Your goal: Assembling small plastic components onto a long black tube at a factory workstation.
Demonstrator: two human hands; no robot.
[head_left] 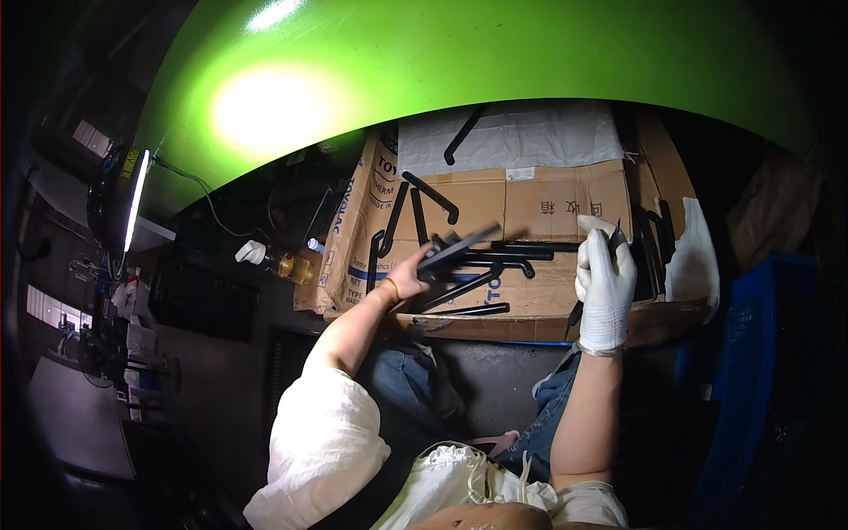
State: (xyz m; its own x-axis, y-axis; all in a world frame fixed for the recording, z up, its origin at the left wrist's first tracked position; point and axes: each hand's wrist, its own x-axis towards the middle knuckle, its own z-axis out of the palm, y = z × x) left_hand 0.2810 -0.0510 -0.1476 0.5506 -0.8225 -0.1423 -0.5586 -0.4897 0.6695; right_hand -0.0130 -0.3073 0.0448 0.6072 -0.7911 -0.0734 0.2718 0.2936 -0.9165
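Over the left part of a cardboard box (565,190), my bare left hand (409,276) is closed round a black plastic bar (459,251), smeared by motion. My right hand (606,287), in a white glove, grips a thin dark tool (617,231). Its tip pokes up past the fingers; its kind cannot be made out. Between the hands, several black bars (486,287) with bent ends lie loosely on the cardboard. Farther left rest a bent-ended black bar (430,196) and another upright-looking one (418,216).
A big glossy green panel (495,53) arches over the far side. White sheeting (530,137) covers the box's back, with a black bar (463,137) on it. A spray bottle (287,265) with yellowish liquid stands left, near a lit lamp (135,201). Blue crates (738,353) stand right.
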